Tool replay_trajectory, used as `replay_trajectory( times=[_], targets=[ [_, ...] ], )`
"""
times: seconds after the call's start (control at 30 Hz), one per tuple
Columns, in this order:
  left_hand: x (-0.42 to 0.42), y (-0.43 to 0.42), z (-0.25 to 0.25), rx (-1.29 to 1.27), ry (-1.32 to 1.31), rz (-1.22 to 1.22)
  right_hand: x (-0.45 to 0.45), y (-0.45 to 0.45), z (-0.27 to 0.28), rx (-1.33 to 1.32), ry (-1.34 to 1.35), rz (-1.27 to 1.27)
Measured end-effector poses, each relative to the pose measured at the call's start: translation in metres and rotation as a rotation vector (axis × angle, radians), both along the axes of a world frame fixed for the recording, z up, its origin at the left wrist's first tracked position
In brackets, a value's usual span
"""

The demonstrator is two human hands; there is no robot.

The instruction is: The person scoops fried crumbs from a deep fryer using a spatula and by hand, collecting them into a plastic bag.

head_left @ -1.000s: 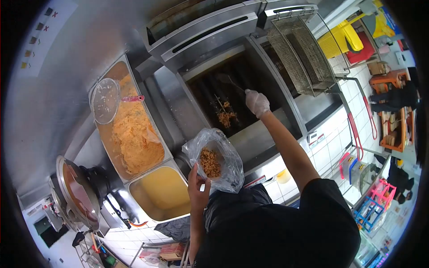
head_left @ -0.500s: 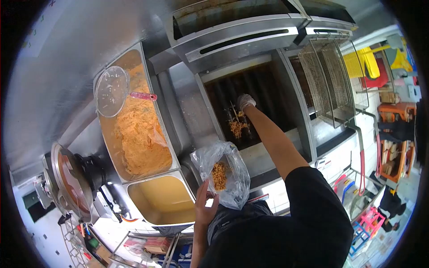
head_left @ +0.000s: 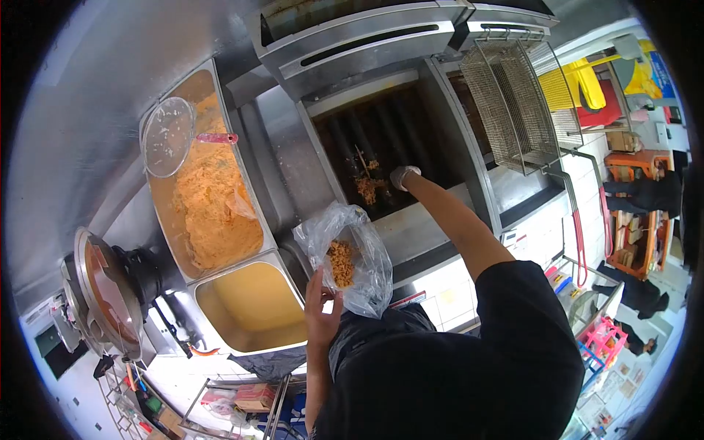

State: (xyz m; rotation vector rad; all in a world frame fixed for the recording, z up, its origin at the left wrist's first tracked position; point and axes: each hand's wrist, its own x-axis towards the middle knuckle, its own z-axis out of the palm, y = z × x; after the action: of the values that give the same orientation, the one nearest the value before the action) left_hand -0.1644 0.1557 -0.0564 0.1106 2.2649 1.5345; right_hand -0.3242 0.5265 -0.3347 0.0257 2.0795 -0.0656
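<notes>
My right hand [head_left: 405, 177], in a pale see-through glove, reaches down into the dark fryer well [head_left: 411, 132]. Its fingers are hidden from above. Just left of it lie brown fried crumbs [head_left: 368, 189] and a thin stick [head_left: 361, 160], apart from the hand. My left hand [head_left: 323, 306] grips the near left edge of a clear plastic bag [head_left: 374, 275] between thumb and fingers. Inside the bag's open mouth sits a clump of golden-brown crumbs [head_left: 341, 262]. The bag rests at the fryer's front edge, against my body.
To the left stands a steel pan [head_left: 163, 213] of orange breading, with a round sieve [head_left: 169, 138] across it. A second pan [head_left: 286, 345] holds yellowish liquid. Wire fry baskets [head_left: 506, 106] with red handles sit at right. Other people [head_left: 653, 198] are in the background.
My gloved right hand has moved right and toward me, away from the stick and crumbs. The left hand keeps its place at the bag. The whole view has shifted slightly.
</notes>
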Motion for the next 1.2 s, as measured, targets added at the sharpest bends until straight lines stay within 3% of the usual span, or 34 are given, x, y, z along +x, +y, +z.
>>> replay_trajectory(
  times=[0.03, 0.2, 0.33, 0.53, 0.6, 0.67, 0.7, 0.77, 0.87, 0.9, 1.0, 1.07, 1.1, 1.2],
  targets=[
    [0.001, 0.000, 0.001, -0.016, 0.015, -0.004, 0.004, 0.008, -0.045, 0.033, -0.027, 0.081],
    [0.006, -0.005, -0.007, -0.037, 0.039, 0.014, -0.003, -0.011, -0.023, 0.063, -0.041, 0.124],
    [0.010, 0.002, 0.002, -0.022, 0.015, 0.043, -0.008, 0.017, -0.069, -0.022, -0.108, 0.291],
    [0.014, -0.001, -0.005, -0.014, 0.007, 0.077, -0.013, 0.084, 0.037, -0.373, 0.052, 1.369],
    [0.011, 0.001, -0.002, -0.042, 0.055, 0.063, 0.003, 0.095, 0.063, -0.289, 0.099, 1.540],
    [0.009, 0.003, 0.001, -0.059, 0.091, 0.049, 0.022, 0.121, 0.042, -0.312, 0.149, 1.601],
    [0.009, 0.003, 0.002, -0.062, 0.102, 0.041, 0.033, 0.141, -0.009, -0.380, 0.176, 1.576],
    [0.008, 0.003, 0.005, -0.082, 0.133, 0.019, 0.034, 0.107, 0.106, -0.379, 0.065, 0.959],
    [0.006, 0.000, 0.008, -0.101, 0.127, -0.005, 0.053, 0.150, 0.037, -0.519, 0.249, 0.944],
    [0.008, -0.003, 0.005, -0.084, 0.080, 0.006, 0.054, 0.148, 0.084, -0.522, 0.382, 1.093],
    [0.007, -0.002, 0.009, -0.058, 0.106, -0.007, 0.069, 0.183, 0.032, -0.562, 0.305, 0.901],
    [0.008, -0.004, 0.004, -0.023, 0.127, -0.009, 0.094, 0.202, -0.026, -0.652, 0.026, -0.003],
    [0.009, -0.004, 0.000, -0.012, 0.117, -0.006, 0.100, 0.211, -0.049, -0.692, 0.115, 0.075],
    [0.008, -0.009, -0.002, -0.019, 0.106, -0.001, 0.095, 0.201, -0.021, -0.660, 0.146, 0.235]
  ],
)
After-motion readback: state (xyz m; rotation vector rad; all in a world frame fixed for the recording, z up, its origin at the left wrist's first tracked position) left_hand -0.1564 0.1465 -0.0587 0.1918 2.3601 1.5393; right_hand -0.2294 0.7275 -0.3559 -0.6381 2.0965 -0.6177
